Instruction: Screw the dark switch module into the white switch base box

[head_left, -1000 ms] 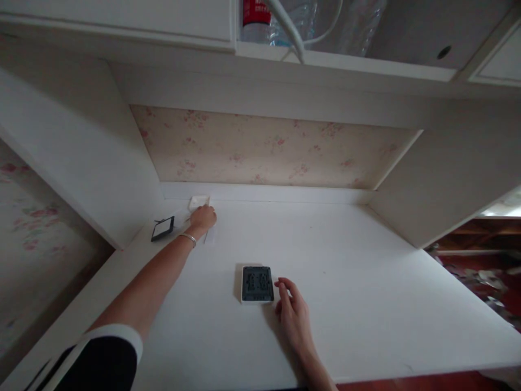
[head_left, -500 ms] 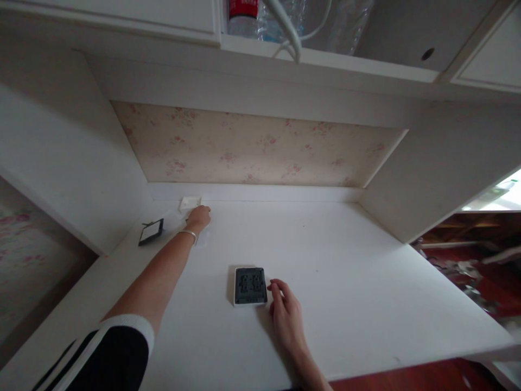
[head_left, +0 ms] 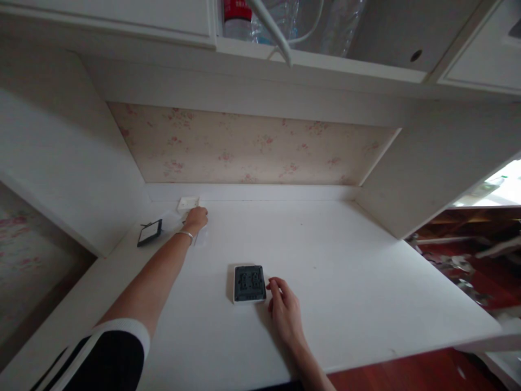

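Note:
My left hand point(head_left: 196, 218) reaches to the back left of the tabletop, fingers closed and bent down beside a small white plate point(head_left: 187, 203). Whatever its fingertips hold, if anything, is hidden. Clear plastic film point(head_left: 202, 237) lies under and beside that wrist. Nearer to me, a square switch or socket unit point(head_left: 249, 283) with a dark moulded face and a white rim lies flat. Just right of it rests my right hand point(head_left: 286, 312), thumb and fingers curled together close to its edge. Anything in that pinch is too small to make out.
A dark-framed square piece point(head_left: 150, 233) leans tilted at the left on the white tabletop point(head_left: 345, 282). White side panels flank the desk. Overhead, an open shelf point(head_left: 382, 32) holds plastic bottles point(head_left: 238, 19), and a white cable point(head_left: 277, 35) hangs over its edge.
The view has shifted slightly, so everything sits a little further left. Both hands keep nearly the same place and pose; no object has visibly moved.

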A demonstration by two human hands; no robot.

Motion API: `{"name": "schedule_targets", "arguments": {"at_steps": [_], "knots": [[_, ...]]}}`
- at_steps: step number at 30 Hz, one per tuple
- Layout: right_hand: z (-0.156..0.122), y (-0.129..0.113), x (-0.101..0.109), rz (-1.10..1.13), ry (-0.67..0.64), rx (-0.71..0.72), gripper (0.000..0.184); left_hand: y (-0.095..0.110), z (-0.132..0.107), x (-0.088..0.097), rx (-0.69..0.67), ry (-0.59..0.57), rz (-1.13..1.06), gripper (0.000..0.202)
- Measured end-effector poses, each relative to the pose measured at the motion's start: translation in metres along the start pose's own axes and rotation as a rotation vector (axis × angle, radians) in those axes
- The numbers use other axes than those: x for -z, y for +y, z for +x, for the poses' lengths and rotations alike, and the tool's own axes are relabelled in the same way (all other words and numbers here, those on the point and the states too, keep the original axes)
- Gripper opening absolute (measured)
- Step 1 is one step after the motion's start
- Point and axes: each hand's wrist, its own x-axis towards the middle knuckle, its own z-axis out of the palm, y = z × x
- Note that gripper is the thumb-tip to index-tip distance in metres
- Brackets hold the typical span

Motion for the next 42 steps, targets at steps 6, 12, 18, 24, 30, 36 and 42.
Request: {"name": "schedule_targets", "arguments": {"at_steps": [6,12,18,24,30,36,42], "knots": [[0.000,0.002,0.000,0.037,-0.023,0.011,0.044,-0.001,-0.003,0.002,0.059,-0.006,0.021,0.030],[0.000,0.001,-0.001,0.039,0.008,0.022,0.047,0.000,-0.003,0.004,0.079,0.044,-0.029,0.022],[-0.001,0.003,-0.001,0.049,0.002,0.012,0.046,0.005,-0.014,0.012,0.050,0.132,-0.157,0.029],[-0.001,0.002,0.000,0.029,-0.053,0.096,0.043,0.034,-0.050,0.024,-0.109,0.207,-0.391,0.026],[-0.003,0.001,0.000,-0.059,-0.120,0.191,0.041,0.062,-0.140,0.028,-0.216,0.262,-0.714,0.022],[-0.005,0.003,-0.002,-0.064,-0.098,0.230,0.040,0.073,-0.225,0.016,-0.150,0.193,-1.160,0.022],[-0.008,0.001,-0.003,-0.076,-0.086,0.259,0.039,0.086,-0.247,0.002,-0.195,0.150,-1.239,0.020]]}}
